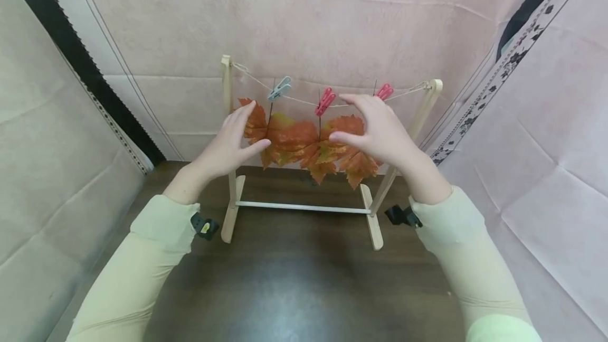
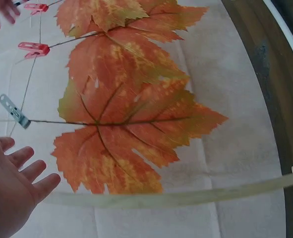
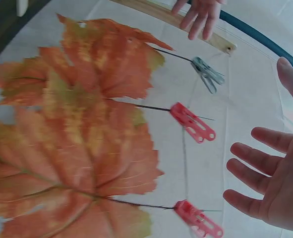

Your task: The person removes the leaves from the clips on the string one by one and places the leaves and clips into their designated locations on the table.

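Observation:
Three orange autumn leaves (image 2: 131, 124) hang by their dark stems from a thin string (image 1: 300, 101). A light blue clothespin (image 1: 279, 88) clips the left stem, a pink clothespin (image 1: 325, 102) the middle one, and another pink clothespin (image 3: 198, 218) the right one. My left hand (image 1: 228, 141) is held open near the left leaf, thumb and fingers spread, with nothing in it. On the other side my right hand (image 1: 380, 131) is likewise open and holds nothing; in the head view it overlaps the right leaf and comes close to the right clothespin.
The string is tied between two wooden posts, the left post (image 1: 227, 83) and the right post (image 1: 426, 107), on flat feet. A white crossbar (image 1: 304, 207) joins them low down. The stand is on a dark wooden table (image 1: 285, 284), with pale cloth (image 1: 304, 25) behind and at both sides.

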A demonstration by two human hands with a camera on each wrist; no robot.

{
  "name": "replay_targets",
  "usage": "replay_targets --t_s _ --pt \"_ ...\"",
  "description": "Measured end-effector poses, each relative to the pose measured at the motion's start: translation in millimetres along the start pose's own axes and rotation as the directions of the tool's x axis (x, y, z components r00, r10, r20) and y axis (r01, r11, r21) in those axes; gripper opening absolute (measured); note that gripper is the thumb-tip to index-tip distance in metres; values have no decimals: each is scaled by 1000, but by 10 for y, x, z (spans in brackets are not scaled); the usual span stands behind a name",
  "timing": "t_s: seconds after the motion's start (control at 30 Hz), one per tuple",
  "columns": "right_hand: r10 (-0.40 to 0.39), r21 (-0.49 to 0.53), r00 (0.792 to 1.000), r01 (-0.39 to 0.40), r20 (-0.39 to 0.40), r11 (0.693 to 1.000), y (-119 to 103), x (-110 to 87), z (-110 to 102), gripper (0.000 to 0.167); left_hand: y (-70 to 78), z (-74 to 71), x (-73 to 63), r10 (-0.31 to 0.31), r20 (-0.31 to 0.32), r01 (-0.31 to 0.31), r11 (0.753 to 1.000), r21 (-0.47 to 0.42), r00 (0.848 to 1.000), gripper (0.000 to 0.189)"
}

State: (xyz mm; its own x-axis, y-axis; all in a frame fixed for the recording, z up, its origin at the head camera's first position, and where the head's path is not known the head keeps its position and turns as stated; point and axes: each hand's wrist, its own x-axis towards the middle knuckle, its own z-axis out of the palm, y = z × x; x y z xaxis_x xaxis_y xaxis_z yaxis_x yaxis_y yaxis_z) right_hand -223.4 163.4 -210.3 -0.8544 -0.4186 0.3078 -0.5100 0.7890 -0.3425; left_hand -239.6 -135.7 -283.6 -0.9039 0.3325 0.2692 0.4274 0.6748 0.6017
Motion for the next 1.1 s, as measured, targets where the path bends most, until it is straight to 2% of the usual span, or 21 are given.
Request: replay_targets --t_s 0.27,0.6,0.73,0.83,0.97,1.1 --pt "-16 3 1000 16 2 1000 -259 397 -137 85 0 -8 249 -44 -33 42 997 -63 998 86" --pt "-40 41 994 36 102 999 -418 758 -117 89 -14 -11 541 -86 -67 81 993 -82 994 81" --pt "-54 65 990 46 131 997 -429 882 -73 87 -32 -6 610 -97 -54 93 993 -74 994 76" --pt "-72 86 986 60 149 995 -425 957 -26 84 -42 11 646 -75 -35 73 995 -62 997 62" --pt "-90 99 979 73 182 992 -412 1044 37 79 -34 55 678 -43 25 43 999 -23 999 48" --pt "-77 100 970 55 230 993 -419 1125 89 68 -46 92 677 -45 90 46 999 0 995 49"
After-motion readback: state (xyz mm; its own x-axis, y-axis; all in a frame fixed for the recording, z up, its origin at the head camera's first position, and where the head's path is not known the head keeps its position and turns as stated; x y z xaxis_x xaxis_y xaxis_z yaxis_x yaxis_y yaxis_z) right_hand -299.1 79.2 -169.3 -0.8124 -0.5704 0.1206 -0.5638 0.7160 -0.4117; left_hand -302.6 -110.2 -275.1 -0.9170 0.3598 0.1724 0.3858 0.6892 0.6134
